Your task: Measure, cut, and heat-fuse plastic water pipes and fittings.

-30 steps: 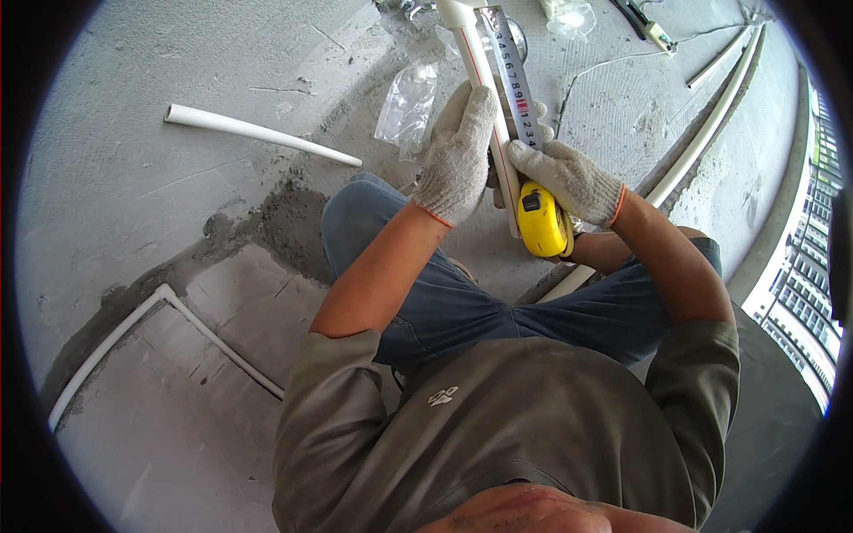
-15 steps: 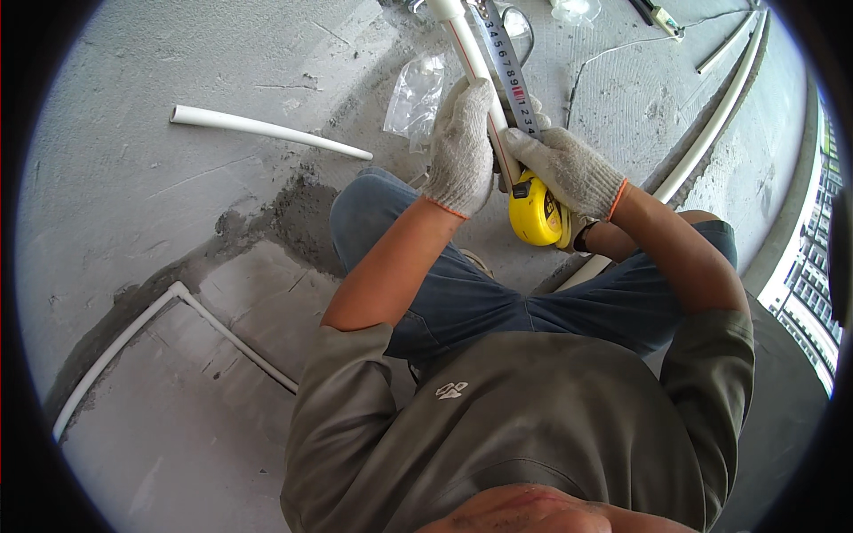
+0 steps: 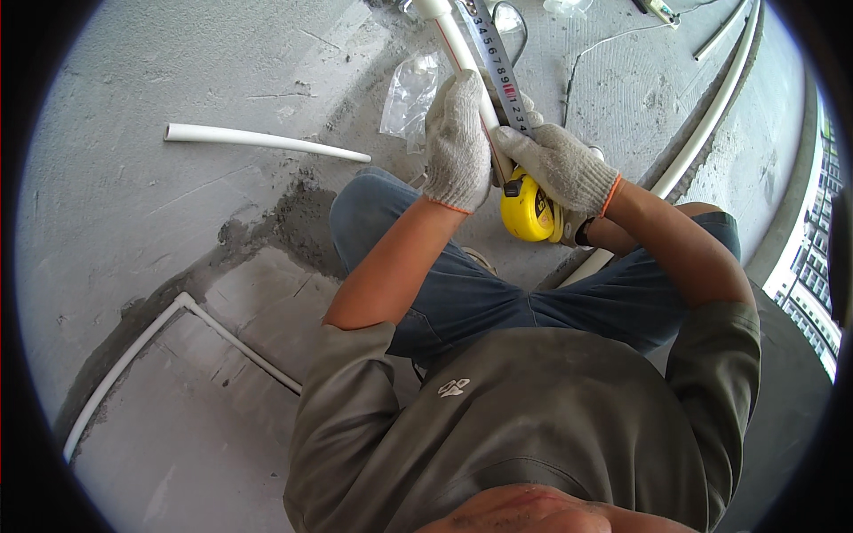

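Note:
My left hand [image 3: 457, 142], in a grey knit glove, is wrapped around a white plastic pipe [image 3: 453, 40] that runs up and away from me. My right hand [image 3: 558, 164], also gloved, pinches the metal blade of a tape measure [image 3: 494, 55] against the pipe. The tape's yellow case [image 3: 526, 210] hangs just under my right hand. The blade lies along the pipe's right side. I squat over a concrete floor, knees in blue trousers below both hands.
A short white pipe piece [image 3: 265, 139] lies on the floor to the left. A clear plastic bag [image 3: 410, 98] sits beside my left hand. A long white pipe [image 3: 711, 115] curves along the right edge. Another pipe with an elbow [image 3: 182, 306] runs in a floor channel at lower left.
Both hands have shifted slightly with the pipe and tape; the tape case sits a little lower under my right hand. The grip on pipe and tape is unchanged.

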### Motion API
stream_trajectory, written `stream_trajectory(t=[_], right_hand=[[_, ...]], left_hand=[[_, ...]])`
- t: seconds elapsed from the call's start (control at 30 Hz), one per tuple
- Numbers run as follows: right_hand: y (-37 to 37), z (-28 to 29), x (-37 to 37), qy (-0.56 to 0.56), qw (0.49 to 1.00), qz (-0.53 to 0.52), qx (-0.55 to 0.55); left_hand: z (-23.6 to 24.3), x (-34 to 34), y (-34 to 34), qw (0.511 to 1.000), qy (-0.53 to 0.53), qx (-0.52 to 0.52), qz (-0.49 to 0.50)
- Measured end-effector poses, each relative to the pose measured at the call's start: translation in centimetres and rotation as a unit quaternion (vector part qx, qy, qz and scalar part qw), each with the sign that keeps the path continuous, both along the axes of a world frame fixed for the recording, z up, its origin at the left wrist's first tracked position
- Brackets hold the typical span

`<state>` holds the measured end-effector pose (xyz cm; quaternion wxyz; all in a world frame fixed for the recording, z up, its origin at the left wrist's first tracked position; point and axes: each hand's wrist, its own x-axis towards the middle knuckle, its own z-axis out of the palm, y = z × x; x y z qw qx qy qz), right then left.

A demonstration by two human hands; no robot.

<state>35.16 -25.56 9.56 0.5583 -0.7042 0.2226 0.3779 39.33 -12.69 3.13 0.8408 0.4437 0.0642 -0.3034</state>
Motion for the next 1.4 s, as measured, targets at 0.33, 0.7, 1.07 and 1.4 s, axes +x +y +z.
stream_trajectory(t=[0.33,0.7,1.07,1.4], right_hand=[[-0.2,-2.0,-0.6,-0.038,0.999,0.006,0.003],[-11.7,-1.3,0.7,-0.227,0.972,0.026,0.054],[-30.0,-27.0,-6.6,-0.042,0.946,-0.131,-0.295],[-24.6,-31.6,-4.8,-0.1,0.889,0.047,-0.444]], left_hand=[[0.1,-0.1,-0.4,0.999,-0.007,0.012,0.03],[1.6,3.9,3.1,0.996,0.058,-0.034,0.065],[-0.6,2.5,4.9,0.998,0.043,0.042,0.002],[-1.7,2.4,6.2,0.992,0.035,0.12,0.026]])
